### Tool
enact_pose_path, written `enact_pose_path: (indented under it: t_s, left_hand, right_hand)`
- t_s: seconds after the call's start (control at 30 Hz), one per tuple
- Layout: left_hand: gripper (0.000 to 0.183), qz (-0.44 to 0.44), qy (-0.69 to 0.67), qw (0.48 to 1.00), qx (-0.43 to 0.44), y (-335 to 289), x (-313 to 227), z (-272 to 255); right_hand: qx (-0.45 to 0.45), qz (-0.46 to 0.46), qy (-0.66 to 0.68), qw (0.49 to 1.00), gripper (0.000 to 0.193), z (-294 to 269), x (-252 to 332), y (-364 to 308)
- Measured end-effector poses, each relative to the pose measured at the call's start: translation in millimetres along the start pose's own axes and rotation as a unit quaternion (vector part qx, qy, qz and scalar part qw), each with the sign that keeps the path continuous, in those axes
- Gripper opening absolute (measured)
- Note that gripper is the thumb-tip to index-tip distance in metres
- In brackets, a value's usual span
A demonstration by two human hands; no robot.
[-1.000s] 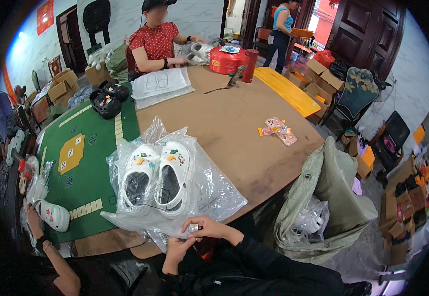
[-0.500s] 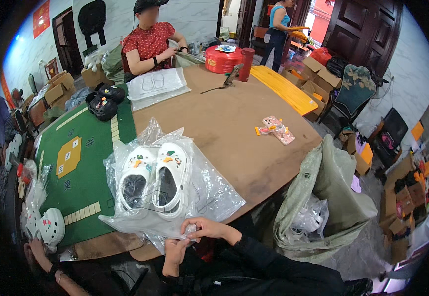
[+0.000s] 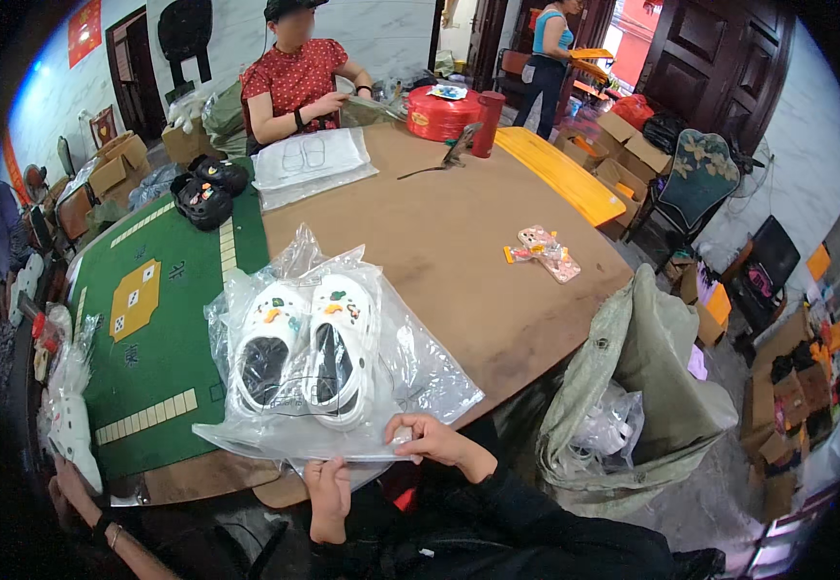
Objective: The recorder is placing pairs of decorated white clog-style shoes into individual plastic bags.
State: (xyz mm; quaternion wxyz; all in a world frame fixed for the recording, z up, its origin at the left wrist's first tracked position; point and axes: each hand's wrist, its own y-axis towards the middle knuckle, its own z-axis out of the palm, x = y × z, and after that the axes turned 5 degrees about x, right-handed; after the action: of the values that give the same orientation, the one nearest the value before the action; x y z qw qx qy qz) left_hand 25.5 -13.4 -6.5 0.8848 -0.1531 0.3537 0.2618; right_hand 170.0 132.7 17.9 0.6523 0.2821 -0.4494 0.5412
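A pair of white clogs [image 3: 345, 309] with colourful charms lies inside a clear plastic bag [image 3: 432, 362] at the table's near edge. My left hand [image 3: 329, 495] is closed on the bag's near edge, fingertips together. To its right, my right hand [image 3: 437, 447] pinches the same edge with thumb and fingers. Between the two hands the edge runs fairly straight. The clogs lie side by side, toes pointing away from me, fully under the film.
At the lower left another person's hand [image 3: 74, 491] touches a white clog [image 3: 74, 440]. Black clogs [image 3: 203, 196] and a stack of clear bags [image 3: 316, 166] lie farther back. A phone case [image 3: 550, 253] lies right. A large sack [image 3: 666, 348] stands beside the table.
My hands have moved apart along the bag's near edge, the right one rightward and slightly up, the left one slightly left. At lower left, the other person's white clog has turned.
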Motion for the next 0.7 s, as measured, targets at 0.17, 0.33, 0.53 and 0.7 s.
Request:
enact_pose_path:
  t_s: [0.17, 0.33, 0.53, 0.7]
  left_hand:
    - [0.022, 0.027, -0.014, 1.000, -0.008, 5, -4, -5]
    - [0.029, 0.052, -0.001, 0.998, -0.025, 5, -4, -16]
    - [0.025, 0.055, 0.039, 0.997, -0.028, 0, -10, 17]
    - [0.020, -0.124, 0.313, 0.939, 0.068, 5, 8, 18]
  right_hand:
    - [-0.043, -0.026, 0.109, 0.993, 0.020, -1, -5, 0]
    - [-0.045, -0.066, 0.235, 0.969, 0.020, 0, -4, 1]
    - [-0.160, -0.125, 0.327, 0.923, 0.026, 0, 5, -7]
    - [-0.185, -0.277, 0.353, 0.874, 0.035, 2, 19, -3]
